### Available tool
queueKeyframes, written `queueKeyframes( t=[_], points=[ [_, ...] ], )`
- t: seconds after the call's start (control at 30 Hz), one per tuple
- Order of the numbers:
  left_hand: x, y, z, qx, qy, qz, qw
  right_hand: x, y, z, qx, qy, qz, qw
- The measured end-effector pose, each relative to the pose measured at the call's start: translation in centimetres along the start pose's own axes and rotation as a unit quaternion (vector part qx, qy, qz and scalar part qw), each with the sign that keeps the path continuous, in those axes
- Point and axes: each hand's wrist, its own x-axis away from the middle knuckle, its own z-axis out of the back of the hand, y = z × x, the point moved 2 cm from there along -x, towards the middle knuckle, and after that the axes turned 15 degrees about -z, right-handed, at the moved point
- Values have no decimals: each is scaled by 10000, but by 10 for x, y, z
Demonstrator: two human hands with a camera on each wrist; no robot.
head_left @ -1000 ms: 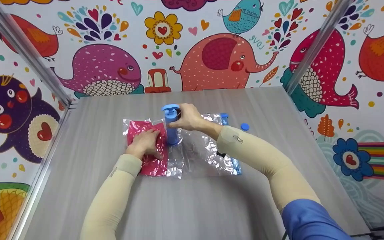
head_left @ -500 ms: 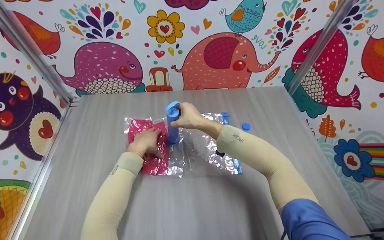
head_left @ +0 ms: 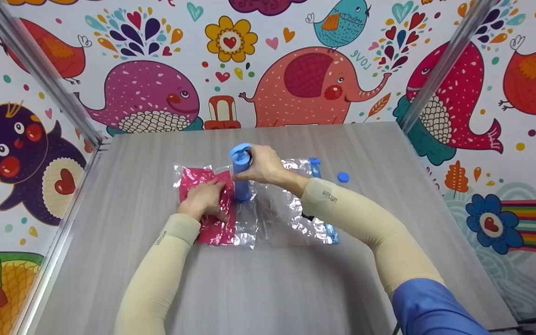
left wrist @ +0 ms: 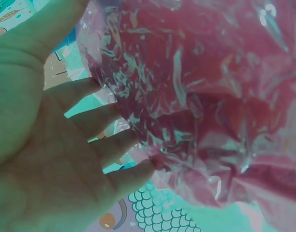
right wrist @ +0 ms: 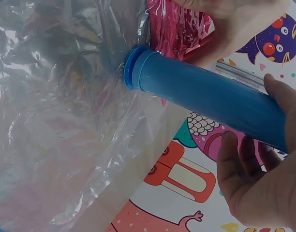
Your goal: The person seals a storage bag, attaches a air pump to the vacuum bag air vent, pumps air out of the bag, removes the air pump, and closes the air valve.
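A clear plastic vacuum storage bag (head_left: 279, 223) lies across the table, with a folded pink item (head_left: 219, 232) inside its left part. On the pink part rests my left hand (head_left: 204, 199), fingers spread; the left wrist view shows the fingertips touching the crinkled plastic. A blue hand pump (head_left: 241, 181) stands nearly upright on the bag, just right of the pink item. My right hand (head_left: 264, 165) holds the pump near its top, thumb and fingers round the barrel. In the right wrist view the pump's flared base (right wrist: 136, 67) meets the plastic.
A round blue cap (head_left: 343, 177) lies on the table right of the bag. A blue strip (head_left: 331, 232) runs along the bag's right edge. Beside the right sleeve shows a small black thing (head_left: 307, 217), partly hidden. Printed walls enclose the table.
The pump's top tipped slightly to the right and has since come back a little, with my right hand still round it. My left hand stays in place on the bag.
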Motion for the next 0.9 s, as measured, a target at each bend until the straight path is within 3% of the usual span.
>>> queueKeyframes(
  t=[0.23, 0.47, 0.77, 0.9],
  points=[
    [1, 1, 1, 26, -5, 5, 10000, -1, -1, 2, 21, -86, 175, 9998],
    [0, 1, -1, 66, -21, -4, 10000, 1, -2, -1, -360, -407, 205, 9983],
    [-2, 0, -2, 45, -9, -34, 10000, 2, -8, -2, -133, 201, 10, 9997],
    [-2, 0, -1, 18, -17, -38, 10000, 2, -9, -1, -152, 203, 72, 9997]
  ],
)
